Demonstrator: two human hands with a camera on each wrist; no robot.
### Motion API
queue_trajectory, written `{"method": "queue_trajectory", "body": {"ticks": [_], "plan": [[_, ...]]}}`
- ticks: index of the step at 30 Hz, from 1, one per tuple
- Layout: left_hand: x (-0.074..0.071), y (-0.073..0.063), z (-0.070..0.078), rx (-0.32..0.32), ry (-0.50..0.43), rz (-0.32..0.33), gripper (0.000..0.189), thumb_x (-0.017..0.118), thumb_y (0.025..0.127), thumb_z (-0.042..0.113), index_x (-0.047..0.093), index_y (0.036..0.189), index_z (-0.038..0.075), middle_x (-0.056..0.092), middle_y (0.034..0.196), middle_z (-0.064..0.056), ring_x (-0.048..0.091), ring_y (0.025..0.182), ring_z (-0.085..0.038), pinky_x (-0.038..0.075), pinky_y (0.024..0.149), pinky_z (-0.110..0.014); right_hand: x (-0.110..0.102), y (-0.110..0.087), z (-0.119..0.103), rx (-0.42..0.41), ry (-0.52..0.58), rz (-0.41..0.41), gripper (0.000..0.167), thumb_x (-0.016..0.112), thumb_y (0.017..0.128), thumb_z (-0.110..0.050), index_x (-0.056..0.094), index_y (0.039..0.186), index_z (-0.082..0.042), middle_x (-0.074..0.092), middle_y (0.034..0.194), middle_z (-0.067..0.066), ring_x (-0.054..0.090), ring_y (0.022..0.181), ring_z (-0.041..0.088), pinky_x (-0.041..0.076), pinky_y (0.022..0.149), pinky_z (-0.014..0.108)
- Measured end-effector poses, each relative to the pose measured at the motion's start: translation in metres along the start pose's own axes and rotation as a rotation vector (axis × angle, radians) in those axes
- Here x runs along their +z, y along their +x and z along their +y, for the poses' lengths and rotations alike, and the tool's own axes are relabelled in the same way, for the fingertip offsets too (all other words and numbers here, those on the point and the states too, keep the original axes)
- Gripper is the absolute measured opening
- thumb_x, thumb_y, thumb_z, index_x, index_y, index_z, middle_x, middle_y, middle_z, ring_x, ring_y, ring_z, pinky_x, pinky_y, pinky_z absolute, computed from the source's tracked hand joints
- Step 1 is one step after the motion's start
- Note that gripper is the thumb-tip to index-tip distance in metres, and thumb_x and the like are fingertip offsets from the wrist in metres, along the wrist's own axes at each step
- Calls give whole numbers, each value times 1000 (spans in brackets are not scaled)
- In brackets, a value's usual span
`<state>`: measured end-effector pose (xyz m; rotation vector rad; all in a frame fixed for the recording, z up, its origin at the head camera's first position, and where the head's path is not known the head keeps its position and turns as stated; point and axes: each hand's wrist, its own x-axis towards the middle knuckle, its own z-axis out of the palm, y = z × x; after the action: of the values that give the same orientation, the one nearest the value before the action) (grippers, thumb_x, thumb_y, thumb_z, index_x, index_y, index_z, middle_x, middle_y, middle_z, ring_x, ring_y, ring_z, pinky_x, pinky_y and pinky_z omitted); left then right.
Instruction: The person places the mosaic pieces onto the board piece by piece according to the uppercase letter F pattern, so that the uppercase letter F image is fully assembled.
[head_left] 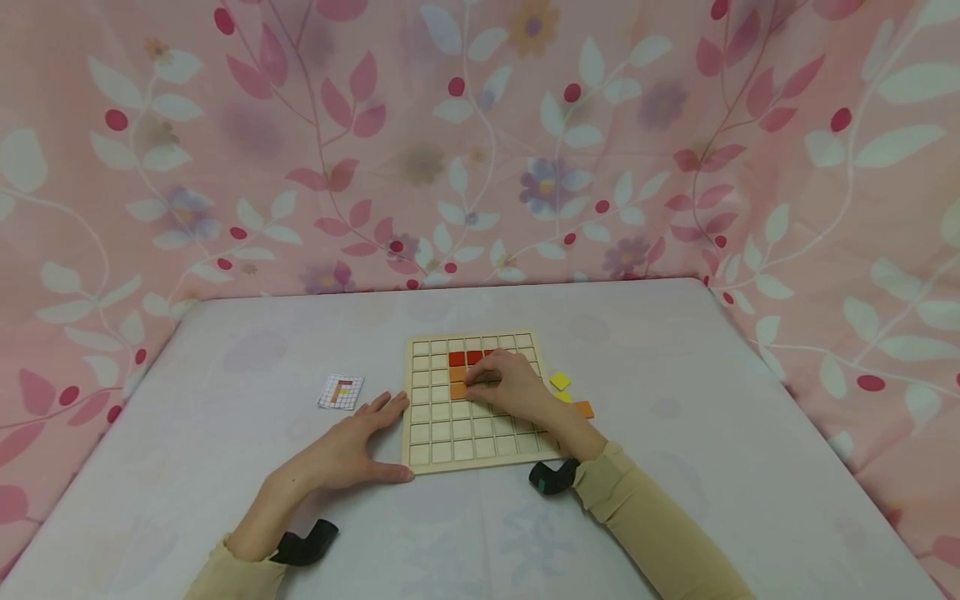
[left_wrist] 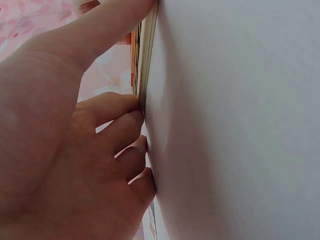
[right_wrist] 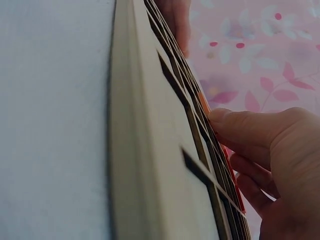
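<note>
A pale wooden grid board [head_left: 431, 451] lies flat between the hands. Several red tiles [head_left: 457, 359] sit in a row near its far side, with orange tiles [head_left: 457, 374] in a column below the leftmost one. My right hand [head_left: 517, 387] reaches over the board, thumb and forefinger pinching at the lower orange tile [head_left: 458, 391]; the rest of that hand hides the cells beneath. In the right wrist view the thumb [right_wrist: 240, 125] is right at an orange sliver. With fingers extended, my left hand [head_left: 337, 446] touches the board's left edge, thumb at the near corner.
Left of the board lies a small card [head_left: 341, 392] with a gridded pattern in red, orange and yellow. To the right are loose yellow tiles [head_left: 560, 381] and an orange tile [head_left: 584, 409], partly behind the right wrist. A floral cloth [head_left: 480, 167] hangs behind the white-covered table [head_left: 247, 392].
</note>
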<state>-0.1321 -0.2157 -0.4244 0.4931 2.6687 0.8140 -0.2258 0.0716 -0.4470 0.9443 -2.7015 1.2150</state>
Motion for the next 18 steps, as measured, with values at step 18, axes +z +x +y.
{"method": "queue_trajectory", "body": {"ticks": [18], "plan": [[-1, -1, 1, -1, -4, -4, 107, 82, 73, 59, 31, 158, 17, 23, 165, -14, 20, 147, -52, 24, 112, -69, -88, -30, 16, 170, 57, 46, 25, 84, 82, -30, 78, 102, -16, 70, 107, -5, 60, 113, 24, 42, 104, 55]]}}
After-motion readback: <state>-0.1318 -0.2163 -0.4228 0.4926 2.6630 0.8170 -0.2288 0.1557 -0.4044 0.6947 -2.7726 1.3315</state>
